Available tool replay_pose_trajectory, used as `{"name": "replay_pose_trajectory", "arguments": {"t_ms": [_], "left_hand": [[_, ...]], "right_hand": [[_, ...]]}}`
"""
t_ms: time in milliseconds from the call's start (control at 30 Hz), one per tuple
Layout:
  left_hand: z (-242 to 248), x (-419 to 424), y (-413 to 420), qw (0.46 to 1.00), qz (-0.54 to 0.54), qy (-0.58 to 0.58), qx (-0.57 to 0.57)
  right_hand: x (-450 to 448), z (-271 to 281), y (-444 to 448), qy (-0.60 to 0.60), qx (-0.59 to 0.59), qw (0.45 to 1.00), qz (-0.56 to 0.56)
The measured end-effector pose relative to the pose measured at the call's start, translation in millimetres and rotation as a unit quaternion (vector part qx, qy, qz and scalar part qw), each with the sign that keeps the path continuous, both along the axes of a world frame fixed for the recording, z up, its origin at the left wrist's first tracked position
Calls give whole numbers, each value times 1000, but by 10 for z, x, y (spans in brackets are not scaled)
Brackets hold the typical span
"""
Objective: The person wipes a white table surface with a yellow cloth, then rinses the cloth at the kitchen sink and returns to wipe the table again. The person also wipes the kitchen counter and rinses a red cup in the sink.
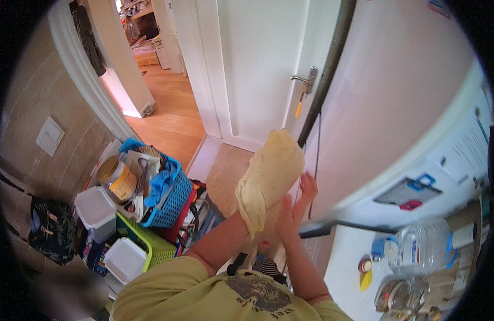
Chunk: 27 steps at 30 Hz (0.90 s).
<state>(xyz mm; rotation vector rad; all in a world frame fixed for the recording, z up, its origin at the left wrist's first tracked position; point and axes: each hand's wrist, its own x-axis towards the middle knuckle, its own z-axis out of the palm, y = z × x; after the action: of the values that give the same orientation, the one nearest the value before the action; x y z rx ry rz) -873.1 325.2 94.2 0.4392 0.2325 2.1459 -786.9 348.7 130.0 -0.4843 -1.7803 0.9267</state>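
Observation:
A large sheet of pale dough (271,172) hangs in front of me, draped over my left hand and wrist. That hand is hidden under the dough, so its fingers do not show. My right hand (297,202) is at the lower right edge of the sheet, with its thumb and fingers apart. Whether the right fingertips touch the dough is not clear.
Left stands a blue plastic basket (171,200) with a jar (118,178) and cloth, beside a green basket (160,244) and lidded white containers (124,259). Ahead is a white door (263,68). At lower right, a white surface (341,261) bears a large plastic bottle (417,248) and jars.

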Motion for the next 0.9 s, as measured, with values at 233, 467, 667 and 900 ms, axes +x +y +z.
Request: {"name": "replay_pose_trajectory", "arguments": {"t_ms": [233, 467, 667, 900], "left_hand": [[143, -1574, 792, 993, 114, -13, 5], [-74, -2973, 1503, 985, 153, -71, 19], [-353, -4453, 1879, 985, 84, -136, 59], [-391, -5412, 2232, 975, 214, -37, -50]], "right_hand": [[-1779, 247, 1202, -100, -64, 974, 193], [-3447, 232, 1954, 266, -603, 461, 595], [-4630, 148, 2626, 190, -602, 530, 567], [-5878, 128, 2816, 198, -663, 428, 581]]}}
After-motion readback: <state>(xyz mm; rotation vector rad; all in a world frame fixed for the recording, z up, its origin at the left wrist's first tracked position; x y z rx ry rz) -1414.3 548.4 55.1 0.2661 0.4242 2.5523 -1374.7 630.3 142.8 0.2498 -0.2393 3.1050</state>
